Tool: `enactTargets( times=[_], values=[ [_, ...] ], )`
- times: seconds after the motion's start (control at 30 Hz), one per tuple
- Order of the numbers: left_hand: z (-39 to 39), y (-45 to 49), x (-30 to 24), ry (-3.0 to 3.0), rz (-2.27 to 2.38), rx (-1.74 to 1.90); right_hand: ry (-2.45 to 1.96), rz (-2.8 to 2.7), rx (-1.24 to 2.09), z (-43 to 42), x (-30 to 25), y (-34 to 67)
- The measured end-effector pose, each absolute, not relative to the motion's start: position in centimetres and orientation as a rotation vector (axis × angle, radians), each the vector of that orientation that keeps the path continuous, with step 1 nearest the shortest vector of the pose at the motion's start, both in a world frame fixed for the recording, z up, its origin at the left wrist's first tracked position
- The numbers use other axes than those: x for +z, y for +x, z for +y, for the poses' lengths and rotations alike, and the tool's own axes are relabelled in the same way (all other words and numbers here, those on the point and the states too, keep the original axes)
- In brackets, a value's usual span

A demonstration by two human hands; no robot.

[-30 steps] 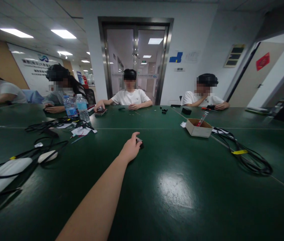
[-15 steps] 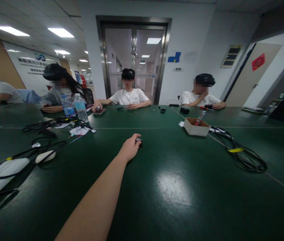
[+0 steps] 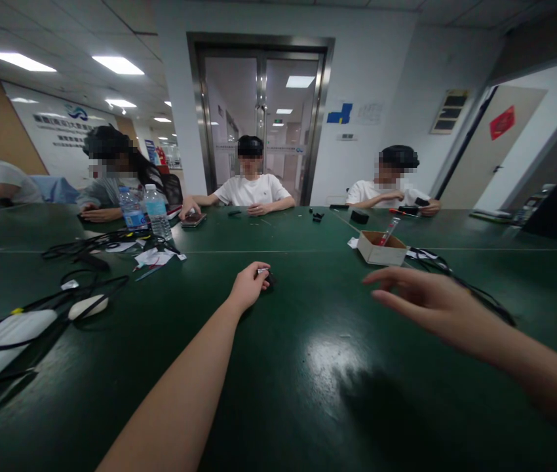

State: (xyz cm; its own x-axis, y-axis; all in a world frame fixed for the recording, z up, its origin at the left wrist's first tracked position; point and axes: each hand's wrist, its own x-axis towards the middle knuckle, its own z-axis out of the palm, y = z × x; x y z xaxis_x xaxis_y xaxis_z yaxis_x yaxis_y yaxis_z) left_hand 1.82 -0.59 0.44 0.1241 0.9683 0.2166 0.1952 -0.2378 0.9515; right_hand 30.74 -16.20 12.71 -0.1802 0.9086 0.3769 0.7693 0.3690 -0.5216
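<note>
Stretched out over the table, my left hand (image 3: 248, 286) has its fingers closed around a small black object (image 3: 271, 278) with a light patch on top. Much of that object is hidden by the fingers, and its kind cannot be made out. My right hand (image 3: 423, 295) hangs above the table at the right, thumb and fingers apart, holding nothing. Just beyond it stands a small open cardboard box (image 3: 381, 254) with a clear and red stick-like item (image 3: 389, 231) leaning out of it.
Coiled black cable (image 3: 485, 298) lies partly behind my right hand. On the left are more cables (image 3: 86, 246), paper scraps (image 3: 153, 257), two water bottles (image 3: 158, 213) and a white power strip (image 3: 8, 344). Several people wearing headsets sit around the green table (image 3: 308, 288).
My right hand has come into view from the right, casting a shadow. My left hand has shifted slightly left with the black object. The person at the right has lowered a hand from the face.
</note>
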Motion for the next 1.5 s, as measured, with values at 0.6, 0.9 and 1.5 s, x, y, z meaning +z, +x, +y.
enactTargets(
  times=[0.6, 0.9, 1.5],
  values=[
    [0.2, 0.7, 0.6, 1.203, 0.878, 1.355, -0.912, -1.171, 1.497, -0.3, 2.0, 15.4],
    [0.2, 0.8, 0.5, 1.214, 1.056, 1.462, -0.987, -1.102, 1.271, -0.2, 1.7, 16.4],
    [-0.3, 0.9, 0.9, 1.532, 1.155, 1.453, -0.972, -1.117, 1.264, 0.0, 1.4, 16.3]
  ],
)
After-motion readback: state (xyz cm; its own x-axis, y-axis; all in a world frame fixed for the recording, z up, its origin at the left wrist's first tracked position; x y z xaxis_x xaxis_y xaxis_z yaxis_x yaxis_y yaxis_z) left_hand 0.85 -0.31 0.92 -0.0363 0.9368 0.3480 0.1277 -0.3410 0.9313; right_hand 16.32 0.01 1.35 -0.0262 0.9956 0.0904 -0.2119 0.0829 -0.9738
